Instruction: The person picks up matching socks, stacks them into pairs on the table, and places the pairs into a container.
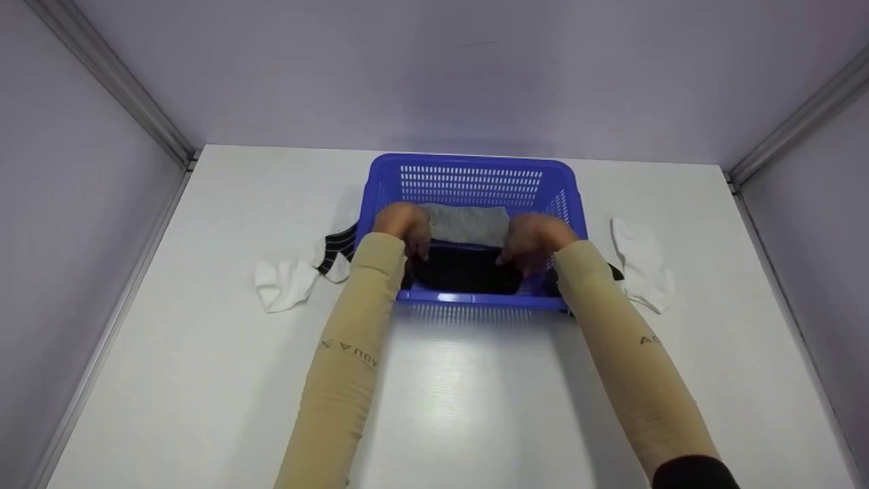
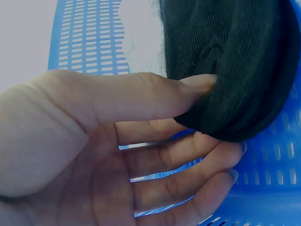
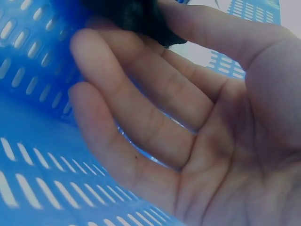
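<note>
A black folded sock (image 1: 467, 270) lies across the front part of a blue plastic basket (image 1: 475, 163). My left hand (image 1: 411, 227) reaches in and pinches the sock's left end, thumb on top and fingers underneath, as the left wrist view shows on the black ribbed cloth (image 2: 225, 70). At the other end my right hand (image 1: 533, 238) pinches the dark cloth (image 3: 136, 19) between thumb and fingers. Behind the black sock, a grey folded sock (image 1: 468, 224) lies in the basket between my two hands.
Left of the basket lie a white sock (image 1: 285, 282) and a black sock with white stripes (image 1: 338, 248). To its right are another white sock (image 1: 641, 261) and a bit of black cloth (image 1: 615, 272), partly behind my sleeve. Pale walls enclose the white table (image 1: 441, 407) on three sides.
</note>
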A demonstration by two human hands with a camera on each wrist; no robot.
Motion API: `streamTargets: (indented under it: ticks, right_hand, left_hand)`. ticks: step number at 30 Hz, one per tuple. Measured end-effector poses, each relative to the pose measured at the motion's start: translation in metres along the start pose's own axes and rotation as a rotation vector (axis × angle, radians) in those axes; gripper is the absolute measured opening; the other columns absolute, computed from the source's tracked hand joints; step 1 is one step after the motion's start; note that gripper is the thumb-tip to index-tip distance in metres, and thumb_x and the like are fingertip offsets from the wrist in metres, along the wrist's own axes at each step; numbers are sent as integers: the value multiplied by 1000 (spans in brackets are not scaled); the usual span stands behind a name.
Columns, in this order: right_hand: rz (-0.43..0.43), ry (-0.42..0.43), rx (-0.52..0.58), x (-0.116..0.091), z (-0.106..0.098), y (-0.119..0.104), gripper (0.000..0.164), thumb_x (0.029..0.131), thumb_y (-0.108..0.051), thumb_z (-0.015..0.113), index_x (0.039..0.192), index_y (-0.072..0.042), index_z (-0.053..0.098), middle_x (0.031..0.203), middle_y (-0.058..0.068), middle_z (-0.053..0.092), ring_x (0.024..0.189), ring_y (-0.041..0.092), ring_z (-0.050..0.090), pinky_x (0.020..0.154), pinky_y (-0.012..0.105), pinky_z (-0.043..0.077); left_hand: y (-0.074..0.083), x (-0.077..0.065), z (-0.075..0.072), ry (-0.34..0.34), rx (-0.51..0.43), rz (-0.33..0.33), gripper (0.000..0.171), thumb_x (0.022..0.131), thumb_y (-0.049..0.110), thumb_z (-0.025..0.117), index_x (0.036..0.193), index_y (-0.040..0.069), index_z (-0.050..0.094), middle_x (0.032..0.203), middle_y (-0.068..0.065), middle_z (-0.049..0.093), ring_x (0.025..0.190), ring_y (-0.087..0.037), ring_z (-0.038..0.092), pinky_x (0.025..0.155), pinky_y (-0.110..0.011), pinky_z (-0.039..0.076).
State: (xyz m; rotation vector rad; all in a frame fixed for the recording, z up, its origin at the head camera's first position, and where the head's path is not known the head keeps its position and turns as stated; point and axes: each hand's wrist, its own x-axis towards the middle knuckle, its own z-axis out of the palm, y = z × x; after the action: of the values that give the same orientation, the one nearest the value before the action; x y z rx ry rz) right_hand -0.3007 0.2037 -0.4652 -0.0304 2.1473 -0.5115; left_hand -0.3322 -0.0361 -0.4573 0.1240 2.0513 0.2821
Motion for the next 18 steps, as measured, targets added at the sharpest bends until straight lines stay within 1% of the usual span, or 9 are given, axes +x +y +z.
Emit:
streamTargets:
  ticks: [2, 4, 7, 9, 11, 12, 14, 16, 18]
  right_hand:
    - [1, -6, 10, 0, 1, 0, 32, 103, -30, 68, 114, 0, 67, 100, 14, 70, 79, 21, 73, 81, 40, 65]
    - [-4, -8, 16, 0, 1, 0, 34, 103, -33, 69, 113, 0, 66, 98, 13, 70, 80, 22, 73, 81, 41, 65]
    - [-9, 5, 26, -3, -1, 0, 38, 102, -35, 69, 114, 0, 66, 97, 13, 71, 83, 23, 73, 83, 43, 65]
    - [-25, 18, 21, -7, -3, 0, 40, 102, -36, 69, 115, 2, 67, 99, 15, 74, 86, 24, 74, 83, 43, 65]
    - [-52, 38, 5, -13, -5, 0, 40, 102, -36, 69, 113, 3, 71, 99, 15, 77, 84, 22, 75, 81, 40, 65]
    - [-71, 50, -6, -16, -6, 0, 39, 102, -35, 69, 110, 3, 73, 96, 14, 78, 82, 21, 75, 79, 38, 65]
    - [-101, 83, -31, -22, -6, -1, 36, 101, -34, 69, 103, 1, 77, 92, 11, 78, 78, 18, 74, 74, 34, 63]
    - [-136, 125, -56, -30, -6, -1, 33, 101, -31, 68, 99, 0, 79, 87, 8, 77, 74, 16, 71, 70, 31, 62]
    - [-169, 172, -71, -38, -6, -1, 32, 100, -29, 68, 97, 1, 79, 86, 8, 76, 73, 16, 69, 70, 31, 61]
  left_hand:
    - [1, 0, 1, 18, 25, -21, 41, 100, 24, 72, 135, 1, 67, 138, -12, 70, 118, -22, 67, 105, -35, 56]
    - [2, -2, 1, 43, 53, -26, 41, 99, 26, 74, 133, 4, 68, 134, -9, 72, 109, -19, 67, 99, -33, 56]
    - [2, -9, 1, 83, 89, -10, 36, 97, 29, 76, 126, 7, 72, 119, -5, 76, 96, -15, 66, 87, -30, 55]
    - [3, -15, -1, 100, 66, 4, 30, 97, 28, 77, 117, 7, 73, 108, -4, 75, 90, -14, 66, 81, -29, 54]
    - [4, -22, -3, 101, 21, 11, 20, 97, 27, 76, 100, 8, 71, 87, -1, 70, 77, -12, 63, 70, -27, 51]
    - [4, -25, -3, 102, -6, 17, 20, 97, 26, 76, 90, 9, 67, 78, 1, 65, 70, -10, 59, 64, -26, 48]
    - [4, -33, -4, 122, -47, 41, 28, 97, 25, 76, 80, 12, 58, 67, 3, 56, 59, -9, 51, 56, -24, 43]
    - [3, -40, -4, 177, -23, 80, 37, 96, 26, 76, 72, 15, 51, 60, 6, 46, 53, -8, 43, 51, -24, 36]
    - [2, -48, -3, 256, 20, 133, 37, 95, 28, 77, 72, 16, 51, 61, 6, 46, 54, -9, 41, 51, -26, 36]
